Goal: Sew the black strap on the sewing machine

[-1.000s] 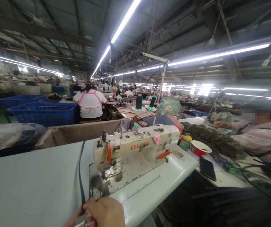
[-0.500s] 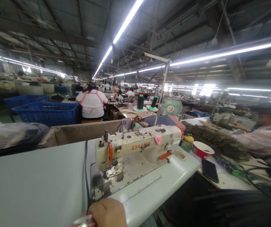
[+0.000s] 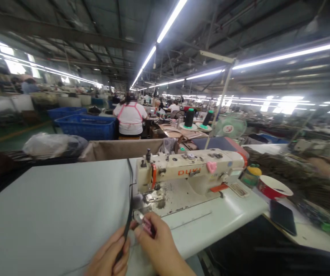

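Left hand [image 3: 107,257] low at the near edge of the table [image 3: 52,207], fingers curled around a dark strap [image 3: 129,199], gripping it near its lower end. Right hand [image 3: 160,245] just beside, closed on a small pair of thread snips [image 3: 142,222] with pink handles, metal tip aimed at the strap. Tip close to the strap; touching or not, cannot tell. Strap running up from the left hand across the pale tabletop, passing just left of the sewing machine [image 3: 188,172] and on toward the far table edge.

Cream-coloured machine sitting on the table, orange lettering on its arm, a pink clip on its front, stained metal plate beneath the needle end. Red-and-white bowl [image 3: 274,188] right of the machine, a dark phone [image 3: 282,222] lying flat nearer the edge. Small jar with a yellow lid [image 3: 251,174] between machine and bowl. Behind the machine, two thread cones [image 3: 189,118] on a stand and a small fan [image 3: 230,127]. Further back, blue crates [image 3: 87,126] and a person in a white top with pink apron straps [image 3: 130,117], seated facing away. At the far right, blurred, a co-worker's arm [image 3: 326,166] over a pile of dark material. Long strip lights overhead.
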A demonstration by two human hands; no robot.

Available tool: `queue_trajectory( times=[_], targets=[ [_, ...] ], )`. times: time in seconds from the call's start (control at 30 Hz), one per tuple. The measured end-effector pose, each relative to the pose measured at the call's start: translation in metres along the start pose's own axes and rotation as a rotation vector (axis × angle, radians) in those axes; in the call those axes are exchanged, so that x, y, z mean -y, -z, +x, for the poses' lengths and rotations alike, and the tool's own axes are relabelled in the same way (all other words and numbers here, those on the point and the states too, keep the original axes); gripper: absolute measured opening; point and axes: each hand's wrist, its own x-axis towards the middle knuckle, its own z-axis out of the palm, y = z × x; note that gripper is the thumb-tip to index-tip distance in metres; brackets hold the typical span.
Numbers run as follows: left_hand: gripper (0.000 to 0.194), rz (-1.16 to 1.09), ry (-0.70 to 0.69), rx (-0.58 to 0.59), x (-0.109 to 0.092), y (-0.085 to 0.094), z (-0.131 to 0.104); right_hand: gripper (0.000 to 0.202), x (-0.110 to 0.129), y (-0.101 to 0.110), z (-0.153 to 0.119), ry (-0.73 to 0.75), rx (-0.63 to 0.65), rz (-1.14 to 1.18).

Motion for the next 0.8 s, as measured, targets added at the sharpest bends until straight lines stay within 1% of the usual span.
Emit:
queue_trajectory(
  times=[0.13,0.27,0.37,0.47,0.6,0.67,0.73,0.8],
  targets=[
    [0.055,-0.067,-0.042,-0.016,-0.015,-0.019,-0.008,0.040,-0.009,0.014,-0.002,0.030,-0.001,-0.190],
    [0.057,-0.096,-0.043,-0.012,-0.021,-0.030,-0.009,0.044,-0.017,0.016,-0.004,0.040,0.045,-0.303],
    [0.056,-0.097,-0.034,-0.014,-0.018,-0.032,-0.008,0.044,-0.015,0.015,-0.006,0.064,0.046,-0.352],
    [0.050,-0.091,-0.028,-0.007,-0.014,-0.031,-0.008,0.039,-0.010,0.013,-0.005,0.084,0.034,-0.400],
    [0.042,-0.075,-0.032,0.022,-0.011,-0.031,-0.009,0.033,-0.005,0.010,-0.002,0.159,0.041,-0.490],
    [0.040,-0.077,-0.031,0.023,-0.010,-0.032,-0.010,0.034,-0.006,0.009,-0.001,0.191,0.040,-0.513],
    [0.040,-0.101,-0.023,0.020,-0.011,-0.033,-0.011,0.038,-0.011,0.008,-0.001,0.189,0.000,-0.496],
    [0.035,-0.164,0.013,0.010,-0.014,-0.033,-0.010,0.042,-0.017,0.009,-0.002,0.171,-0.054,-0.450]
  ],
)
